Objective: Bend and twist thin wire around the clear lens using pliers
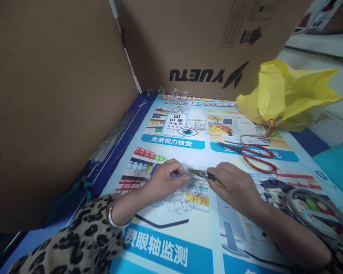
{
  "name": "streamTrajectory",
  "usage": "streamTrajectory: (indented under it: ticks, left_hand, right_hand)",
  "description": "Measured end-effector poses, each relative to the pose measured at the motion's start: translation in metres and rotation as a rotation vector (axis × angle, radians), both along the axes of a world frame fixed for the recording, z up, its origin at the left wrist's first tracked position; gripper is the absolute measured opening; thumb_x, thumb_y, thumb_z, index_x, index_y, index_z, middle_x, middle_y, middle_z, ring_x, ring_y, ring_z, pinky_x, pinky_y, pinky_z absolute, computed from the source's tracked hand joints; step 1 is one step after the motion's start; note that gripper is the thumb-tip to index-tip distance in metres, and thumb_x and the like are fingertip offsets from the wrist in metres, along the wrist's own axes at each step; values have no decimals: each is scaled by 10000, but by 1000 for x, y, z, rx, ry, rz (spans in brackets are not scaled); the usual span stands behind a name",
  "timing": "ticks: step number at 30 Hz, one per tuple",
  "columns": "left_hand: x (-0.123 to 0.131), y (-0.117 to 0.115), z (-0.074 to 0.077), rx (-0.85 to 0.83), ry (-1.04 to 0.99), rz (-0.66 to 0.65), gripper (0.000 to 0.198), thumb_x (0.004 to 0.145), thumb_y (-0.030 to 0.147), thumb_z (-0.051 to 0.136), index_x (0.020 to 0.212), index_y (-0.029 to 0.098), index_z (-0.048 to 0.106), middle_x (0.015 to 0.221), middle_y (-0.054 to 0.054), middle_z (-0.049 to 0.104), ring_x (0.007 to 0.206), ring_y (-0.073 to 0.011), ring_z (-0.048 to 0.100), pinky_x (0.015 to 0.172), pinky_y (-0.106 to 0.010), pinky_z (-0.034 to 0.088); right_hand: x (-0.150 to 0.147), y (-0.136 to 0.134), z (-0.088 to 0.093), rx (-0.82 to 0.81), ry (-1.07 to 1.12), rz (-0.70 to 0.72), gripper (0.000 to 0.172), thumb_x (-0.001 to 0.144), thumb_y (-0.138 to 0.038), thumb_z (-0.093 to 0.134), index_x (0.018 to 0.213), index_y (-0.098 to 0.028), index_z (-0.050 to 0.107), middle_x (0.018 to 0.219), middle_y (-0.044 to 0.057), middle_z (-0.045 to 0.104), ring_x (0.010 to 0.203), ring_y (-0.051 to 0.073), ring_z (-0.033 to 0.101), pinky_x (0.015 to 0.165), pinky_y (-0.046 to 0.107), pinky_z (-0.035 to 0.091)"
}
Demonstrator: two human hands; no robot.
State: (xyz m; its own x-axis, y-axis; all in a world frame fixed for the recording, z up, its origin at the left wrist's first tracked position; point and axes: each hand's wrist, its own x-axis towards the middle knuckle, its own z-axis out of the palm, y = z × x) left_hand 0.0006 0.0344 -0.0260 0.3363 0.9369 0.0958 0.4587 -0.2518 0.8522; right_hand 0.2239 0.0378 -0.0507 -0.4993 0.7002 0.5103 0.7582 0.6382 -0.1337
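Your left hand (170, 179) is at the middle of the printed sheet (196, 155), thumb and fingertips drawn narrow in a pinch on a thin looped wire piece (180, 210). The wire piece sits under and just right of that hand, its loops spreading over the lower picture panel; the exact pinch point is too fine to make out. Your right hand (237, 186) has its fingers wrapped round the yellow-and-black handles of the pliers (202, 174), nose pointing left, tip just beside your left fingertips. Whether the jaws bite on wire: cannot tell, blurred. Your left wrist carries a bangle (111, 216) below a leopard-print sleeve (88, 232). Ahead of your right hand lie the red-handled scissors (242, 150), blades towards the left; coloured strands (270, 131) run beside them to the crumpled yellow wrapping (282, 93). A second wire shape (202, 124) rests near the printed eye, and more wire shapes (175, 92) line the foot of the cardboard box (194, 45). Left of the sheet: a bundle of straight silver wires (110, 142), with teal-handled pliers (87, 186) nearer you. Near your right forearm, a round clear coil (292, 203).
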Motion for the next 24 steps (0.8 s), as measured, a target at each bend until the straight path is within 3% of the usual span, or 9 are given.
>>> streamTrajectory:
  ticks: [4, 9, 14, 24]
  left_hand:
    - [0, 0, -1, -28, -29, 14, 56, 720, 174, 606, 745, 169, 556, 720, 18, 546, 680, -113, 501, 640, -239, 398]
    - [-1, 1, -6, 35, -95, -35, 126, 728, 207, 625, 849, 183, 651, 804, -21, 601, 791, -143, 560, 736, -273, 431]
    - [0, 1, -8, 48, -121, -21, 93, 729, 250, 652, 806, 204, 676, 786, -17, 607, 795, -145, 570, 735, -271, 441]
    - [1, -1, -6, 107, -112, 10, 23, 721, 171, 632, 737, 188, 630, 828, -18, 563, 828, -144, 550, 769, -285, 435]
  right_hand:
    - [0, 0, 0, -20, 3, 4, 158, 822, -281, 520, 863, -190, 643, 779, 45, 612, 762, 157, 567, 663, 249, 416]
    - [-1, -1, 1, -23, 2, 0, 156, 819, -276, 518, 860, -190, 641, 771, 44, 606, 760, 159, 563, 665, 254, 417]
    - [-2, -2, 3, -20, 23, 9, 145, 817, -263, 518, 855, -187, 635, 760, 44, 598, 743, 155, 555, 656, 252, 418]
    - [-2, -2, 3, -20, 22, 21, 160, 824, -271, 507, 860, -187, 639, 764, 47, 604, 746, 158, 557, 657, 260, 422]
